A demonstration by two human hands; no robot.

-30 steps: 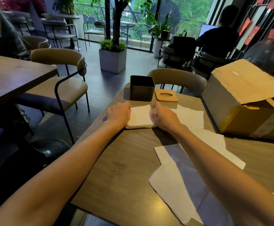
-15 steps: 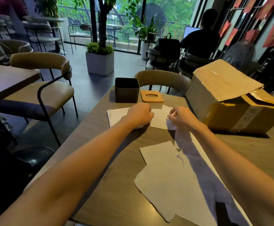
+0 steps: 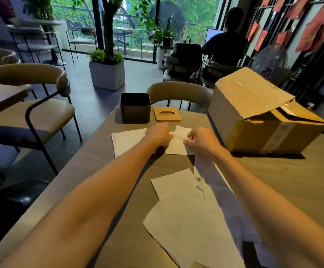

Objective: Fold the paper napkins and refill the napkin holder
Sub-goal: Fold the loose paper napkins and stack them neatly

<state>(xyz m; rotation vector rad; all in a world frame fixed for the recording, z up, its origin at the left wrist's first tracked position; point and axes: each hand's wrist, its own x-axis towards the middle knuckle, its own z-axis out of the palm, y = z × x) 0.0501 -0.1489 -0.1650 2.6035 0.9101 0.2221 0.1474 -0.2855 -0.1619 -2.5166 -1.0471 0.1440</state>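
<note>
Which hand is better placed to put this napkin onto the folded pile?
Probably left: the left hand holds the napkin beside the pile; the right hand pinches its far edge.

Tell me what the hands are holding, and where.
Both hold one white napkin: the left hand at its left edge, the right hand pinching its right edge.

The table (image 3: 118,190) is brown, wood-grained and matt. The napkin (image 3: 176,146) at the far middle is thin white paper, matt and slightly creased, and the loose sheets (image 3: 186,225) nearer look the same. The holder (image 3: 135,111) is dark and matt; metal or plastic, I cannot tell. The lid (image 3: 167,114) beside it is smooth pale wood. The box (image 3: 253,105) on the right is rough brown cardboard with glossy tape (image 3: 277,137).
</note>
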